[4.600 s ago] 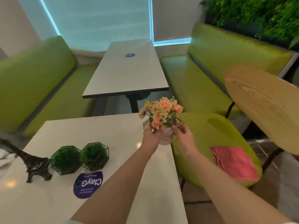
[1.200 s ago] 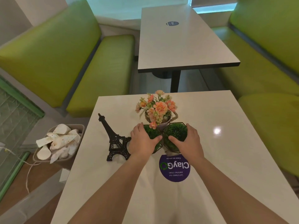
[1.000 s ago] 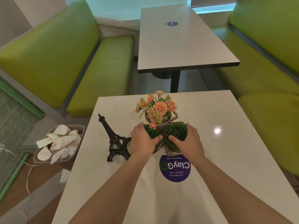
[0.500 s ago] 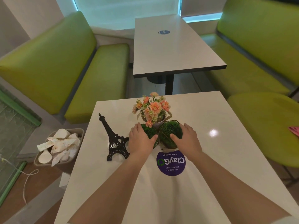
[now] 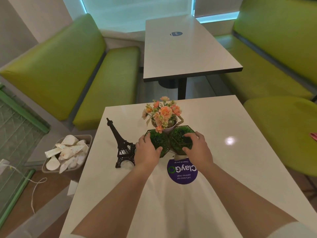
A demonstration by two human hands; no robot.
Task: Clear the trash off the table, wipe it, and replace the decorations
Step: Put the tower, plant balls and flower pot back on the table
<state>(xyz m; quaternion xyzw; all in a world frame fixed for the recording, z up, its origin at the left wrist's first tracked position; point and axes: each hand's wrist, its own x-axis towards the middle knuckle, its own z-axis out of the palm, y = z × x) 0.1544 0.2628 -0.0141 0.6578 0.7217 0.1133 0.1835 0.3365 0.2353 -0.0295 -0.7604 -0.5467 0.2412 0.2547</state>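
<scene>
Two green moss balls in black wire cages stand side by side on the white table (image 5: 223,169). My left hand (image 5: 147,152) grips the left moss ball (image 5: 158,140), fingers curled round its near side. My right hand (image 5: 197,148) grips the right moss ball (image 5: 179,140) from its right. Directly behind them stands a small white pot of orange flowers (image 5: 162,114). A black Eiffel Tower model (image 5: 121,145) stands upright just left of my left hand.
A purple round sticker (image 5: 182,173) lies on the table near my right wrist. A bin full of paper trash (image 5: 66,154) sits on the floor at the left. Green benches (image 5: 68,71), a second table (image 5: 180,47) and a green stool (image 5: 288,131) surround the table.
The flower pot came from the table's right edge to the middle behind the moss balls. Both hands went to the moss balls; over the last second my right fingers have spread wider over the right ball.
</scene>
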